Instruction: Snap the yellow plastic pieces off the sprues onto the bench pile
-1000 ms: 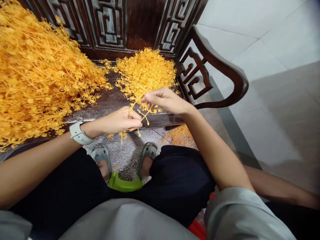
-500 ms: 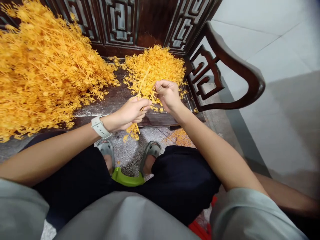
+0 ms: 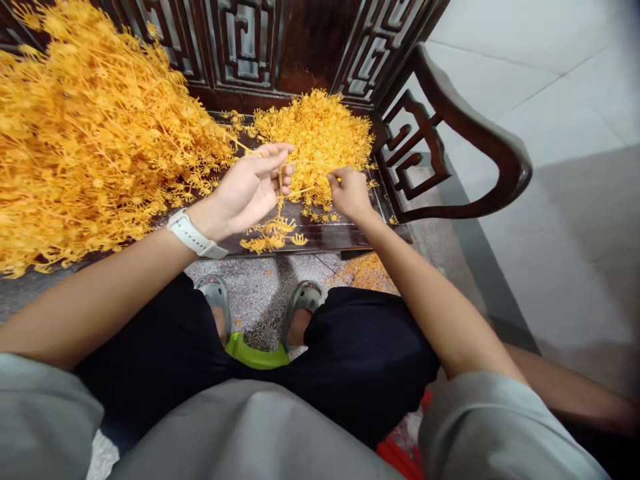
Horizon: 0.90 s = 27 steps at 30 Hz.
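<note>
My left hand (image 3: 256, 190) holds a yellow plastic flower sprig (image 3: 274, 235) by its thin stem, between thumb and fingers. The stem's upper end sticks out to the left past the thumb, and the curly flower heads hang below the palm. To its right, my right hand (image 3: 353, 193) is closed in a pinch. A thin yellow strand runs from the sprig toward it, but what lies between its fingertips is hidden. Behind both hands is a small pile of yellow plastic flower heads (image 3: 320, 127). A much larger heap of yellow sprigs (image 3: 95, 140) covers the left.
The dark wooden bench (image 3: 320, 237) has a carved back (image 3: 245, 40) and a curved armrest (image 3: 480, 143) at right. Yellow bits (image 3: 367, 272) lie on the speckled floor. A green plastic piece (image 3: 257, 353) shows between my legs, and something red (image 3: 400, 460) at lower right.
My left hand has risen slightly, turned palm-up and loosened its fingers around the sprig. My right hand has moved a little right and down, away from the left.
</note>
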Motion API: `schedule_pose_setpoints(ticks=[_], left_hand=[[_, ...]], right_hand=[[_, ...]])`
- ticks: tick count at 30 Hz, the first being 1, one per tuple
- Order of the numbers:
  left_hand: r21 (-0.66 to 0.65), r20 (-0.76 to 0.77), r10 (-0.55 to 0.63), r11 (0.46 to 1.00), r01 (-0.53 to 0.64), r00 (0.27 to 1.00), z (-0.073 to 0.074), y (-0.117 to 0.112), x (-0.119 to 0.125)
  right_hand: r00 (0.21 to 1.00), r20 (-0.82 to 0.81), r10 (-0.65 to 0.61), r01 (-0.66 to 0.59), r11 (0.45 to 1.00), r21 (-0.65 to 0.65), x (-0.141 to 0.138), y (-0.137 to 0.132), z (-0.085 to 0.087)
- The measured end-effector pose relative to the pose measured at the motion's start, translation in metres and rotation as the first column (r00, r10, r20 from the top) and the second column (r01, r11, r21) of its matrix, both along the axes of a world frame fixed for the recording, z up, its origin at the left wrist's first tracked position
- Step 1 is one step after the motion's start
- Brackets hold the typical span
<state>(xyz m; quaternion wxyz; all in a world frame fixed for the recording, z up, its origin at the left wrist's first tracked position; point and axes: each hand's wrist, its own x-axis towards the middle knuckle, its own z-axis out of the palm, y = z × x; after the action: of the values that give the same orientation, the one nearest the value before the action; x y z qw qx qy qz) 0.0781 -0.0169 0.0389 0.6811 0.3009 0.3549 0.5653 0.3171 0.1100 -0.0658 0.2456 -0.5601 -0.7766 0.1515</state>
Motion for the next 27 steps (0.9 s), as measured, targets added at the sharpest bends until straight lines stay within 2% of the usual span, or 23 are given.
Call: schedule_pose_setpoints(ticks=[3, 5, 6, 7, 9, 10, 11, 13, 16, 19, 21, 23, 27], left_hand=[[-0.001, 0.022, 0.071, 0.997, -0.071, 0.997, -0.003, 0.009, -0.006], [0.014, 0.021, 0.109, 0.994, -0.109, 0.994, -0.004, 0.011, -0.007], [0.023, 0.019, 0.133, 0.991, -0.133, 0.991, -0.004, 0.012, -0.008], [0.033, 0.016, 0.160, 0.987, -0.160, 0.987, -0.005, 0.014, -0.009], [0.054, 0.004, 0.225, 0.973, -0.225, 0.974, -0.009, 0.019, -0.013], [0.068, -0.005, 0.259, 0.964, -0.258, 0.966, -0.012, 0.022, -0.015], [0.084, -0.018, 0.288, 0.955, -0.286, 0.957, -0.016, 0.025, -0.017], [0.120, -0.048, 0.327, 0.940, -0.319, 0.944, -0.022, 0.031, -0.021], [0.148, -0.137, 0.317, 0.943, -0.297, 0.938, -0.028, 0.032, -0.023], [0.096, -0.335, 0.171, 0.984, -0.147, 0.926, -0.030, 0.026, -0.021], [0.071, -0.480, 0.054, 0.997, -0.023, 0.875, -0.031, 0.022, -0.019], [0.132, -0.579, 0.044, 0.990, 0.041, 0.814, -0.033, 0.020, -0.017], [0.315, -0.621, 0.170, 0.948, 0.044, 0.765, -0.034, 0.021, -0.014]], right_hand=[[1.000, -0.009, 0.001, -0.001, 0.997, 0.073, -0.013, -0.014, 0.018], [0.988, -0.138, 0.071, -0.068, 0.997, 0.025, -0.023, -0.024, 0.032], [0.964, -0.224, 0.141, -0.152, 0.988, -0.035, -0.030, -0.030, 0.039], [0.922, -0.319, 0.217, -0.263, 0.959, -0.106, -0.037, -0.037, 0.045], [0.807, -0.477, 0.348, -0.490, 0.845, -0.213, -0.053, -0.054, 0.054], [0.759, -0.520, 0.391, -0.567, 0.790, -0.233, -0.062, -0.063, 0.056], [0.728, -0.543, 0.419, -0.608, 0.759, -0.230, -0.069, -0.070, 0.057], [0.711, -0.562, 0.423, -0.610, 0.768, -0.193, -0.083, -0.080, 0.054], [0.721, -0.604, 0.341, -0.535, 0.827, -0.172, -0.093, -0.079, 0.046], [0.712, -0.635, 0.300, -0.487, 0.862, -0.139, -0.092, -0.071, 0.042], [0.687, -0.668, 0.285, -0.474, 0.873, -0.115, -0.091, -0.067, 0.044], [0.655, -0.714, 0.246, -0.484, 0.862, -0.147, -0.090, -0.068, 0.048], [0.617, -0.782, 0.089, -0.529, 0.782, -0.328, -0.091, -0.076, 0.057]])
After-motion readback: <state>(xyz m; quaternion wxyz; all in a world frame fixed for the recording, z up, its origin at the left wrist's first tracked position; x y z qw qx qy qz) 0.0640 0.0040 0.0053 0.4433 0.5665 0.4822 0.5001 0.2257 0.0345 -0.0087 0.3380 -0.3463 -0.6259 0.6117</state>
